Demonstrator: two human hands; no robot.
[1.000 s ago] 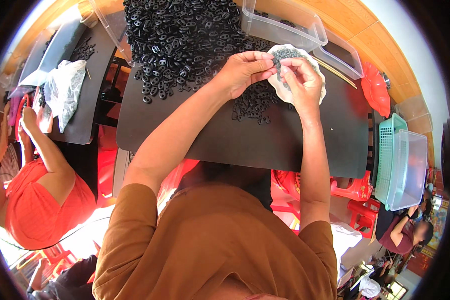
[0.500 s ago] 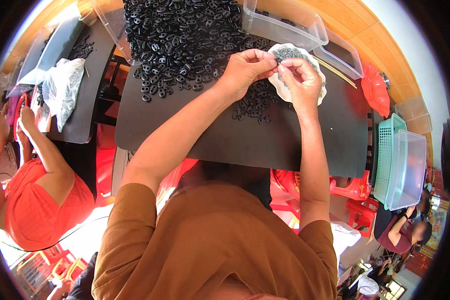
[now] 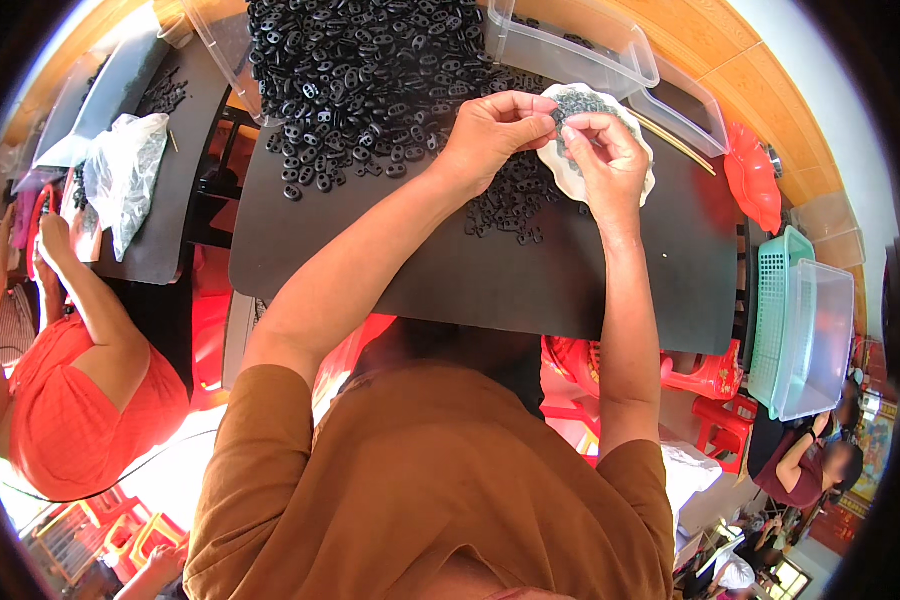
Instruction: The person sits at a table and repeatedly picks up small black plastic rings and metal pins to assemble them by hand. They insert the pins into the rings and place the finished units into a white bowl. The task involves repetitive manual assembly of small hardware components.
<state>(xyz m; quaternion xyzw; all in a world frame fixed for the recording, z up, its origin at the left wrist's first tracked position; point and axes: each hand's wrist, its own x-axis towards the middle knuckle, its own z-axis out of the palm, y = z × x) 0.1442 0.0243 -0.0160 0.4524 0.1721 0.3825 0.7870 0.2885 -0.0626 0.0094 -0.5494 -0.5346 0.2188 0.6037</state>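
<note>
My left hand (image 3: 492, 138) is closed in a pinch, its thumb and forefinger meeting at the left rim of a white scalloped bowl (image 3: 646, 180). Whatever lies between those fingertips is too small to make out. Over the bowl, my right hand (image 3: 610, 165) is also closed, thumb and finger together a little apart from the left fingertips; what it holds is hidden. Small grey pieces (image 3: 582, 103) fill the bowl. Below my left hand lies a scatter of small black pieces (image 3: 515, 210). A large heap of black oval pieces with holes (image 3: 365, 85) covers the table's far left.
The dark table (image 3: 450, 290) also carries clear plastic boxes (image 3: 570, 55) and a thin yellow rod (image 3: 682, 148). At the right are a red scalloped dish (image 3: 752, 180) and a green basket (image 3: 772, 320). A person in red (image 3: 100, 410) sits at another table on the left.
My fingertips have moved slightly apart over the bowl, the right hand shifting a little toward me. The heap and the bowl look unchanged.
</note>
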